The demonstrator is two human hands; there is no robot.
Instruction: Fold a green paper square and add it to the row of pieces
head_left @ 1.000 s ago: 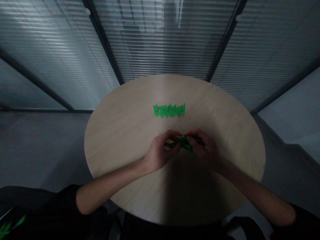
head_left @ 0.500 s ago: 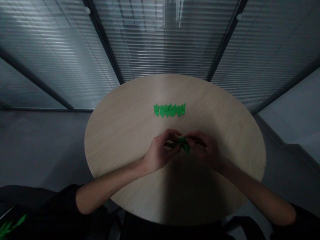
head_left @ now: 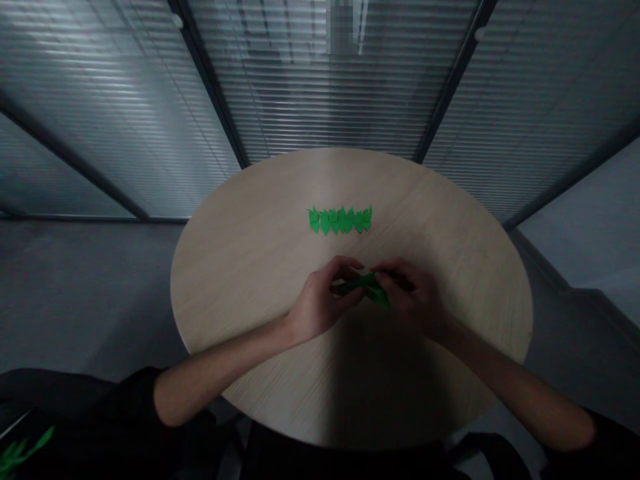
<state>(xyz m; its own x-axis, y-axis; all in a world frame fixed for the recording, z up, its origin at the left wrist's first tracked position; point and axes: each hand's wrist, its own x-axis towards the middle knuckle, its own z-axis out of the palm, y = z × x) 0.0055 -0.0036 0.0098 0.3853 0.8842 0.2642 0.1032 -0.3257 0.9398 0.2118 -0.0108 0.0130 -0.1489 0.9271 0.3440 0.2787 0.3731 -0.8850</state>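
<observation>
The left hand [head_left: 320,303] and right hand [head_left: 413,293] hold a folded green paper [head_left: 367,285] between them over the round wooden bench [head_left: 240,280], the fingers [head_left: 345,265] of both pinching it from either side. A row of green paper pieces [head_left: 340,220] lies on the bench, just beyond the hands.

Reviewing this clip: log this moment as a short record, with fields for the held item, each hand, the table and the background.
held item: folded green paper piece, above the table
left hand: holds the item's left end
right hand: holds the item's right end
table: round light wood table
on table: row of small folded green paper pieces, beyond the hands
background: slatted blinds behind glass
</observation>
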